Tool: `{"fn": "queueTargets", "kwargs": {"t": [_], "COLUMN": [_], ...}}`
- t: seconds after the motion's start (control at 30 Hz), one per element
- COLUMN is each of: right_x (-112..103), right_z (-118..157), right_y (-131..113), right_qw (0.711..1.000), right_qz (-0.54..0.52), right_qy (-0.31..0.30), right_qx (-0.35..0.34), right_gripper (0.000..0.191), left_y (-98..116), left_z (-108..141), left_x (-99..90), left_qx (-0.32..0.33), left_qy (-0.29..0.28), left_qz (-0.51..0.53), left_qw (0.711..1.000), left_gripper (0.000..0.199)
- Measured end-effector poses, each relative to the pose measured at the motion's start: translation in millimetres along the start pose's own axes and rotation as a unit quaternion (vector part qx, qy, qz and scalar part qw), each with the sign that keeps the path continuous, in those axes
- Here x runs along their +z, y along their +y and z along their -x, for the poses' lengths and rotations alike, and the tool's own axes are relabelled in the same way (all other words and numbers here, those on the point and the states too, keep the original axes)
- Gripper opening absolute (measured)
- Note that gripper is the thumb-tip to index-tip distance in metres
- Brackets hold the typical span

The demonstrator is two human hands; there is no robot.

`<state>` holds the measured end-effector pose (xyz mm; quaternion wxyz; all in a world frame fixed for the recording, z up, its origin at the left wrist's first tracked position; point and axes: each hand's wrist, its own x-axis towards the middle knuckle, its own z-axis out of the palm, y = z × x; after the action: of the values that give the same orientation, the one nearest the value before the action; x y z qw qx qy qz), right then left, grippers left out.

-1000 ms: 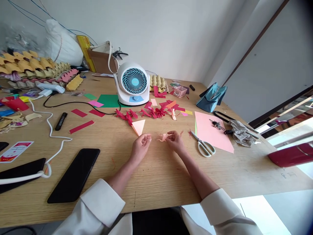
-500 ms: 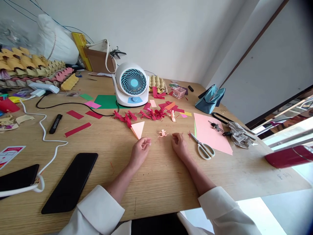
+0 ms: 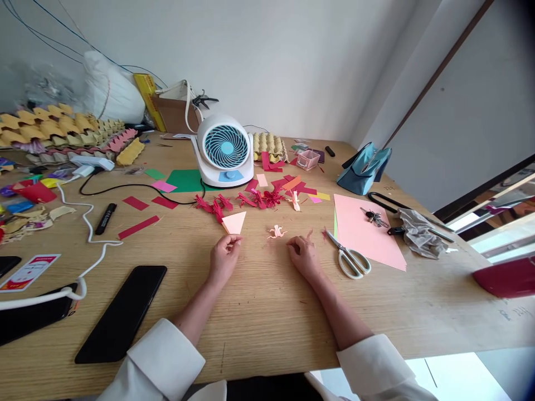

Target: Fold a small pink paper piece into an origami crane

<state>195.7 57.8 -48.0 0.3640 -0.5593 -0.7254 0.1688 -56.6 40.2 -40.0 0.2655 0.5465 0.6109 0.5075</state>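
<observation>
Between my hands a small pale pink cut-paper figure lies on the wooden table. My left hand has its fingers pressed together at the lower edge of a folded pale pink paper; the fingertips touch or overlap that edge. My right hand rests on the table with curled fingers, just right of the small figure; whether anything is in them is hidden. White-handled scissors lie to its right. Crumpled red paper figures form a row behind, with another pale figure at the row's right end.
A white fan stands behind the paper pieces. Pink sheets with keys on them, a teal pouch and a red bottle are at right. A phone, a marker and a white cable lie left.
My left hand has moved slightly left and its fingers have closed at the folded paper's edge. My right hand has shifted slightly left. The camera view has tilted up a little.
</observation>
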Motion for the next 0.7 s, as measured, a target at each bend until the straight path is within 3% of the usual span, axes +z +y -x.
{"fn": "queueTargets", "kwargs": {"t": [0.17,0.3,0.5,0.7], "right_x": [0,-2,-2,-1], "right_z": [-1,-1,-2,-2], "right_y": [-3,-8,-7,-6], "right_qw": [1.000,0.998,0.998,0.997], "right_qz": [0.021,0.049,0.058,0.065], "right_qy": [-0.012,-0.024,-0.029,-0.030], "right_qx": [-0.003,0.003,0.005,0.004], "right_gripper": [0.012,0.014,0.014,0.014], "left_y": [-5,-10,-9,1], "left_z": [-21,-42,-62,-56], "left_x": [-12.5,-18.4,-18.4,-8.9], "left_qx": [-0.041,-0.090,-0.145,-0.124], "left_qy": [0.082,0.111,0.074,0.025], "left_qz": [-0.050,-0.102,-0.200,-0.241], "left_qw": [0.994,0.984,0.966,0.962], "left_gripper": [0.024,0.031,0.034,0.026]}}
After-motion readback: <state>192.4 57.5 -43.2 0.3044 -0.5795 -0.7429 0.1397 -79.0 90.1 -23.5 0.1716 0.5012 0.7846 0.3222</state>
